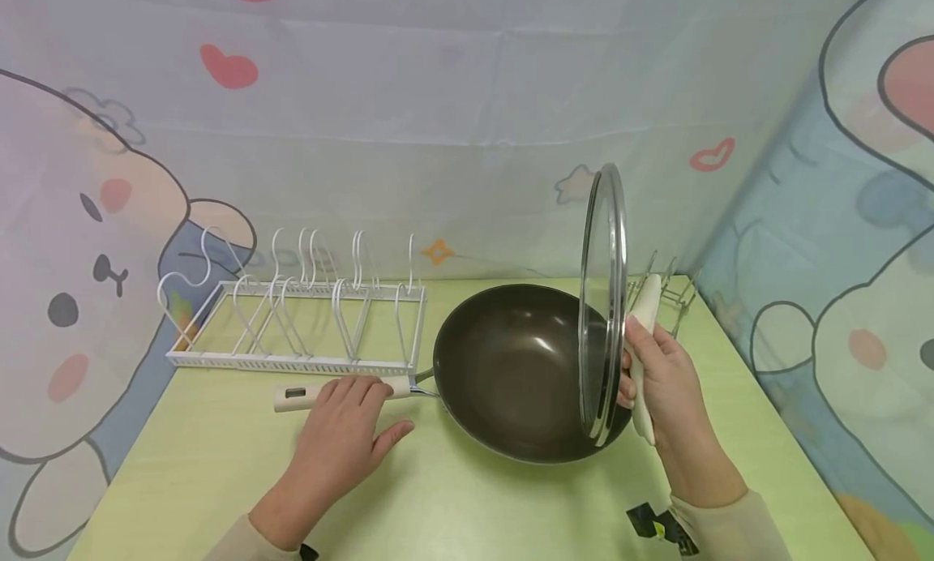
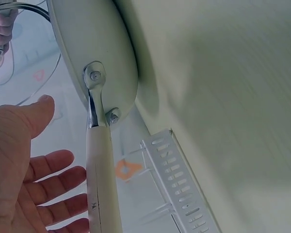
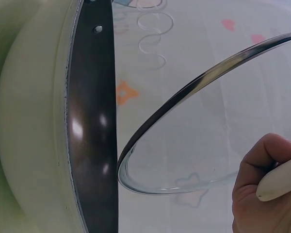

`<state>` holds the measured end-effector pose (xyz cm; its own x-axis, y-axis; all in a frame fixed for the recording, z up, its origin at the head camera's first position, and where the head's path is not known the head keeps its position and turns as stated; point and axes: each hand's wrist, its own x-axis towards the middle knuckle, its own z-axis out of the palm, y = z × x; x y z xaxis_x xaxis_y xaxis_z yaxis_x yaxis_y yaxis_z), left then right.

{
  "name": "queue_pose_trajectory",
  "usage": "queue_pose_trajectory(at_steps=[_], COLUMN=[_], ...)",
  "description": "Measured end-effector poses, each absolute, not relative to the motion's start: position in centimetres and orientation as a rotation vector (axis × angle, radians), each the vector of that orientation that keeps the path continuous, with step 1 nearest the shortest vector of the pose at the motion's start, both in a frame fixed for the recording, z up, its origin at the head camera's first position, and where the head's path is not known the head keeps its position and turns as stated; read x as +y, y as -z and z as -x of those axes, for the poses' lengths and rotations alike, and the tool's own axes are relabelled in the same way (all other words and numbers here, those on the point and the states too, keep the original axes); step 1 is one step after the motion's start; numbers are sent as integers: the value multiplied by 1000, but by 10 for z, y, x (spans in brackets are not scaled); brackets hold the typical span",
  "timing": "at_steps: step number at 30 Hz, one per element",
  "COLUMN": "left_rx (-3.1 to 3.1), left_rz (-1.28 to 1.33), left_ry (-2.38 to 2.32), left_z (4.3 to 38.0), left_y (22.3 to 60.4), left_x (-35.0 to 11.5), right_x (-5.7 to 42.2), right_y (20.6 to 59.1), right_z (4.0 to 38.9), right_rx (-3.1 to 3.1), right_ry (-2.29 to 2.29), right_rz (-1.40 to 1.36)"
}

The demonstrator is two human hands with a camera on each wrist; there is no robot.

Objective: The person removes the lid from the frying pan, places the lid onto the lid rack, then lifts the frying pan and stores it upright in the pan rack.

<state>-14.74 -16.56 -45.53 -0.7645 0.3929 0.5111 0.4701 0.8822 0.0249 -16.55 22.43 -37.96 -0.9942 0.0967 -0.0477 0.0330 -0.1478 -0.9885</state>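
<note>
A dark-lined wok (image 1: 511, 383) with a cream outside stands on the table, its pale handle (image 1: 295, 399) pointing left. My left hand (image 1: 343, 423) lies over that handle. In the left wrist view its fingertips touch the wok handle (image 2: 98, 160) from the side, with the thumb held away. My right hand (image 1: 667, 383) grips the cream handle (image 1: 646, 301) of a glass lid (image 1: 620, 301). The lid is held upright on edge over the wok's right side. In the right wrist view the lid's metal rim (image 3: 203, 80) meets the wok's edge in the picture.
A white rack (image 1: 292, 364) with several wire hoops stands at the back left, close behind the wok handle. A small metal wire rack (image 1: 682, 306) is partly hidden behind the lid and right hand. A patterned cloth (image 1: 474, 99) hangs behind the table.
</note>
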Motion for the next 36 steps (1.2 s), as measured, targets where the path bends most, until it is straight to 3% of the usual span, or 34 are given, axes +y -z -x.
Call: queue_pose_trajectory(at_steps=[36], left_rx=[-2565], left_rz=[760], left_ry=[202], left_z=[151], left_y=[455], left_x=[-152], right_x=[236], right_y=[384], right_z=[172], right_rx=[-2004], right_ry=[-2408], right_rz=[254])
